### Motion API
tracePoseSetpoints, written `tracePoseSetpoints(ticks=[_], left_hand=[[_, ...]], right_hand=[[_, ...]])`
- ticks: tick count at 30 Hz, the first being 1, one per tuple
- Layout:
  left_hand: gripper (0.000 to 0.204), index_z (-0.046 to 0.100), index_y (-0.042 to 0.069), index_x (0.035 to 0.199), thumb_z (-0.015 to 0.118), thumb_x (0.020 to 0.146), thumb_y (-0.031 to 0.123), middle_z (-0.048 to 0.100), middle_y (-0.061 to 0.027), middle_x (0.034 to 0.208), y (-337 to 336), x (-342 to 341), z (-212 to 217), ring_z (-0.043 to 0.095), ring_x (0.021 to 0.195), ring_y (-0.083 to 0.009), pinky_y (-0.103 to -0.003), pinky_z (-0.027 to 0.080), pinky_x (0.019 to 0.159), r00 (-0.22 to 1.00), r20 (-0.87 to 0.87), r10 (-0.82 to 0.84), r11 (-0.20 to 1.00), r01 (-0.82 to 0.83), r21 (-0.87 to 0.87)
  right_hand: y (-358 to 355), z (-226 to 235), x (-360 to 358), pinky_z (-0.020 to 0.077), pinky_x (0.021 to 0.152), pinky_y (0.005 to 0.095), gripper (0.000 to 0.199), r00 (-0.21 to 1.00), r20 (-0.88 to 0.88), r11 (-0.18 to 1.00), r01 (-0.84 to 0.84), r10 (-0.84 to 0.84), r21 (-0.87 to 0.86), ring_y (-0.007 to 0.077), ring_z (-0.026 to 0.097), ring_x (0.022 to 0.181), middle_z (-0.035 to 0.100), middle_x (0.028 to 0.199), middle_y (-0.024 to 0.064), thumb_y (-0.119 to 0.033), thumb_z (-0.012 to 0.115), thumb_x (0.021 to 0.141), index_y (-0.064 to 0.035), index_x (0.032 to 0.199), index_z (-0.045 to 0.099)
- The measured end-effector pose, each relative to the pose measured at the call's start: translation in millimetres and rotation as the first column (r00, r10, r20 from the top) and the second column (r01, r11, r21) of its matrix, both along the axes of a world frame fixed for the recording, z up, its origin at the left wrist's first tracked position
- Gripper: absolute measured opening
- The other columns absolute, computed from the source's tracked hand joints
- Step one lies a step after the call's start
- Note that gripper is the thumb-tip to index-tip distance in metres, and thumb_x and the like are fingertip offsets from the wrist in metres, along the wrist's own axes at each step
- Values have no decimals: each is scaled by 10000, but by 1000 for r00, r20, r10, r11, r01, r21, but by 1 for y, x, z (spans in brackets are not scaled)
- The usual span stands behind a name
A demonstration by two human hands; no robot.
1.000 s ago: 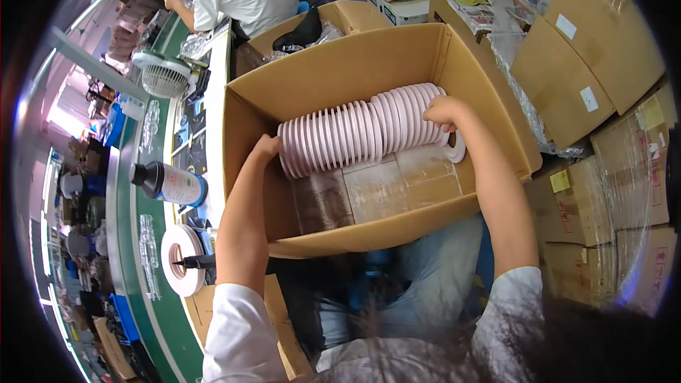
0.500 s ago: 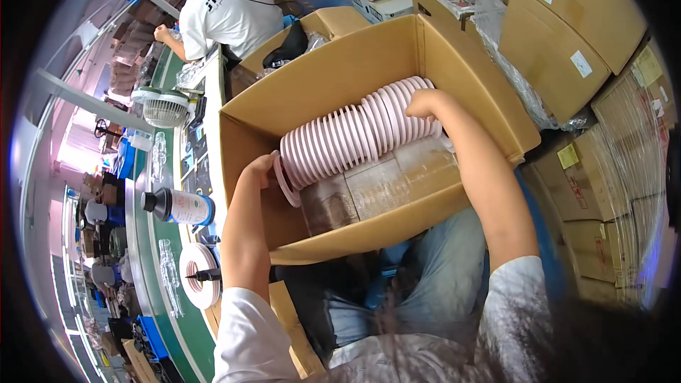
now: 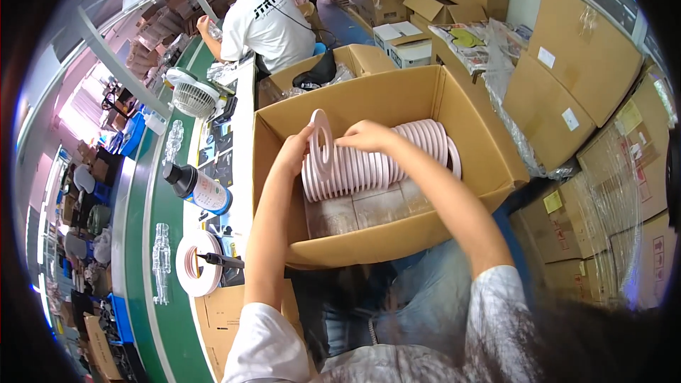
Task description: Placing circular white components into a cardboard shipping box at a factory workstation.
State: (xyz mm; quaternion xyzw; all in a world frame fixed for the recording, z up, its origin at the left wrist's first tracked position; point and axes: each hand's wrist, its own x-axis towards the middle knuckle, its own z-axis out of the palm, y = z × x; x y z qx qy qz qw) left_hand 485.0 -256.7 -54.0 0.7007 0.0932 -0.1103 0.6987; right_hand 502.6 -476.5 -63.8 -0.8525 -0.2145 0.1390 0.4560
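A flat white ring (image 3: 327, 163) is held upright above the left part of the cardboard box (image 3: 397, 247). Its left edge is pinched by my left hand (image 3: 294, 150). On the opposite side, the bent, closed fingers of my right hand (image 3: 370, 136) meet the ring's right edge; their tips are partly hidden. Below both hands, a long row of similar white rings (image 3: 369, 174) stands on edge inside the box. My right forearm crosses over part of that row. Under the rings, brownish packages in clear wrap (image 3: 355, 211) cover the box's bottom.
Left of the box, a bench carries a dark-capped bottle (image 3: 202, 188), a stack of white rings (image 3: 196, 264) with a black pen-like tool (image 3: 221, 261), and a small fan (image 3: 195, 98). A co-worker (image 3: 266, 28) sits ahead. Stacked cartons (image 3: 567, 92) stand at the right.
My left hand has lifted a ring from the row's left end. My right hand has moved left from the row's far end to that ring. The view has shifted.
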Motion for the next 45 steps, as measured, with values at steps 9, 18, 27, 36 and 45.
tracePoseSetpoints(ticks=[9, 18, 27, 36, 45], left_hand=[[457, 665, -75, 920, 647, 881, 380, 669, -116, 841, -13, -6, 13, 603, 741, -166, -289, 468, 686, 990, 139, -13, 988, 34, -151], [503, 651, -97, 917, 667, 868, 404, 672, -140, 831, -29, -5, 9, 595, 762, -170, -278, 473, 710, 991, 133, 12, 994, 3, -106], [480, 650, -39, 838, 660, 864, 440, 663, -96, 783, -22, -1, -4, 570, 705, -128, -247, 440, 683, 993, 118, 28, 999, -23, -44], [567, 670, -71, 838, 662, 842, 497, 645, -84, 741, -23, -2, -1, 514, 675, -122, -244, 419, 654, 994, 107, -28, 1000, 26, 16], [577, 672, -62, 804, 658, 839, 514, 615, -56, 696, -25, -1, -6, 487, 646, -101, -234, 400, 605, 994, 101, -48, 998, 44, 43]], right_hand=[[40, -3, -13, 322, 496, 207, 369, 972, -230, 881, 60, 56, 469, 56, 439, 532, 559, 623, -20, -385, 769, 786, -25, 747, 703], [11, -14, -1, 460, 674, 263, 395, 937, -330, 867, 65, 118, 494, 105, 558, 730, 630, 801, 20, -374, 744, 817, 12, 889, 701], [9, -12, -2, 487, 675, 281, 418, 871, -442, 797, 106, 214, 595, 137, 582, 747, 638, 820, 57, -355, 752, 814, 45, 917, 691], [1, -15, 0, 507, 772, 321, 472, 851, -465, 823, 72, 244, 564, 177, 619, 865, 661, 970, 112, -359, 713, 846, 65, 1041, 649], [-4, -12, -1, 508, 759, 318, 481, 850, -482, 855, 76, 214, 513, 178, 623, 855, 669, 945, 99, -387, 720, 832, 46, 1034, 661]])
